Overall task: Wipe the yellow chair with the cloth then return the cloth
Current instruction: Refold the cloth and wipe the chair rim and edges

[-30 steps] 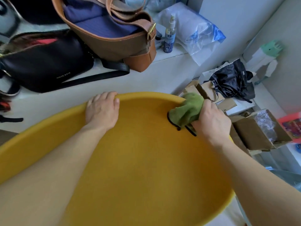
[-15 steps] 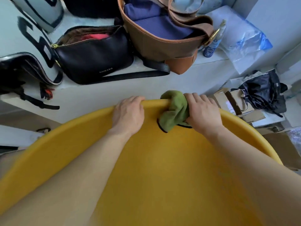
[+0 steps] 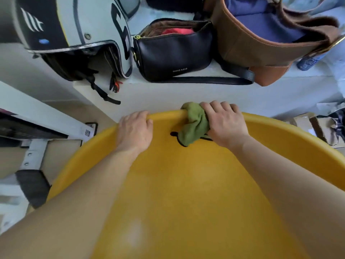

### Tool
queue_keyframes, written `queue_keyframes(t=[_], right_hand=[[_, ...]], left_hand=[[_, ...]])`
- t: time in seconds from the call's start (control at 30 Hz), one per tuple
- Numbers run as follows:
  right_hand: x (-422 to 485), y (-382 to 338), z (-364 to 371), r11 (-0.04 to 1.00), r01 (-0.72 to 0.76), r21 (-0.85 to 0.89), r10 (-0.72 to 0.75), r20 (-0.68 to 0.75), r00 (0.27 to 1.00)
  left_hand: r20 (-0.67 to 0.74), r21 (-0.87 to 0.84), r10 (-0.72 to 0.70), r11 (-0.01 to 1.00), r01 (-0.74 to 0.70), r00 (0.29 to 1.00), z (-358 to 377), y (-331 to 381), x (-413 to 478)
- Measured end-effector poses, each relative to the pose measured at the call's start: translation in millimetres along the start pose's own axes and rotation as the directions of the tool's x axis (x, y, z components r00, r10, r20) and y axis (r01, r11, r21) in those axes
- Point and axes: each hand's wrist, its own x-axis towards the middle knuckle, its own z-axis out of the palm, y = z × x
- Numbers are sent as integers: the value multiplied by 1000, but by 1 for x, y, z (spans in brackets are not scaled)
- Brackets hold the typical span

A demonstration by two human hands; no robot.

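**Here, both hands on the chair's top edge, cloth under the right**

The yellow chair (image 3: 186,193) fills the lower part of the view: one smooth, glossy, mustard-yellow shell, curved like a bowl, with a rounded rim running in an arc from lower left, up through the middle, and down to the right. Its open hollow faces the camera, and the rim's long sweep lies left to right across the view.

On the left, one grey and black helmet (image 3: 74,34) sits on the white ledge (image 3: 168,94), its straps hanging over the edge. Beside it stands one black bag (image 3: 173,53), unzipped, with something red inside, its strap lying along the ledge. Further right is one brown bag (image 3: 261,43) holding blue fabric.

The left hand (image 3: 135,131) is closed over the chair's rim, fingers curled behind the edge. Just to its right, one green cloth (image 3: 195,126) with a dark trim is bunched up and draped over the same rim, hanging down the inner face; its length runs roughly up and down. The right hand (image 3: 225,124) grips the cloth and presses it against the rim, fingers hooked over the top. Cardboard boxes (image 3: 315,128) lie at far right, behind the chair.
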Motion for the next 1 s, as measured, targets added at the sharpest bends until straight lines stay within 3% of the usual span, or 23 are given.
queue_keyframes(t=[0.1, 0.2, 0.27, 0.43, 0.5, 0.57, 0.67, 0.73, 0.8, 0.9, 1.0], right_hand=[[-16, 21, -1, 992, -117, -50, 119, 34, 992], [-6, -6, -5, 978, -179, -108, 190, 100, 977], [13, -47, -9, 988, -99, -114, 114, 130, 985], [54, -185, -3, 967, 254, -27, -249, 129, 960], [59, -200, 1, 948, 317, -23, -313, 111, 943], [58, -174, 2, 943, 331, -32, -328, 73, 942], [54, -142, -3, 962, 271, -42, -266, 105, 958], [52, -152, -9, 982, 178, -58, -168, 147, 975], [51, -189, -11, 981, 185, -66, -172, 166, 971], [50, -274, -9, 920, 390, -25, -379, 189, 906], [25, -358, 0, 772, 636, 22, -627, 190, 755]], left_hand=[[-60, 48, -296, 953, 299, 953, -2, -62, -21], [-70, -17, -298, 955, 298, 952, -1, -78, -33], [-82, -80, -298, 953, 292, 951, -4, -76, -31], [-58, -214, -232, 953, 215, 971, -13, -99, -38], [-70, -248, -205, 951, 182, 976, -15, -123, -51], [-84, -228, -287, 938, 262, 954, -9, -152, -66], [-31, -317, -518, 816, 483, 855, 2, -202, -108], [-8, -420, -553, 758, 499, 833, 11, -215, -132], [-18, -508, -533, 733, 451, 846, 17, -215, -143], [-3, -689, -581, 591, 419, 814, 17, -213, -143], [44, -886, -634, 332, 324, 772, 19, -222, -149]])
